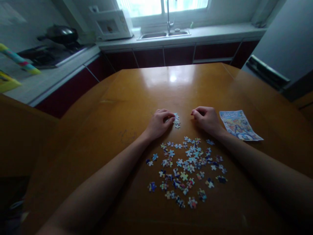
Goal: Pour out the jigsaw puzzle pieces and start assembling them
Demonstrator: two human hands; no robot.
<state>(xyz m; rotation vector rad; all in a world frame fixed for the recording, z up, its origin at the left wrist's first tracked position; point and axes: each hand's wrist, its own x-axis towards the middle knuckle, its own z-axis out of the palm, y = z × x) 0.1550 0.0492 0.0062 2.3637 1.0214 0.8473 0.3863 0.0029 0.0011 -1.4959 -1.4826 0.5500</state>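
A small block of joined jigsaw puzzle pieces (176, 120) lies flat on the wooden table. My left hand (160, 122) grips its left edge between thumb and fingertips. Across a short gap to the right, my right hand (206, 118) is closed in a pinch above the table; whatever its fingertips hold is too small to make out. Nearer to me, many loose jigsaw puzzle pieces (184, 176) are spread between my forearms, in blue, white, yellow and dark colours. Some of them overlap in the middle of the spread.
A printed picture sheet (238, 125) lies right of my right hand, its corner slightly lifted. The brown table (137, 94) has rounded far corners. Beyond it are a counter with a sink (165, 34), a white microwave (113, 24) and a black wok (62, 34) on the stove.
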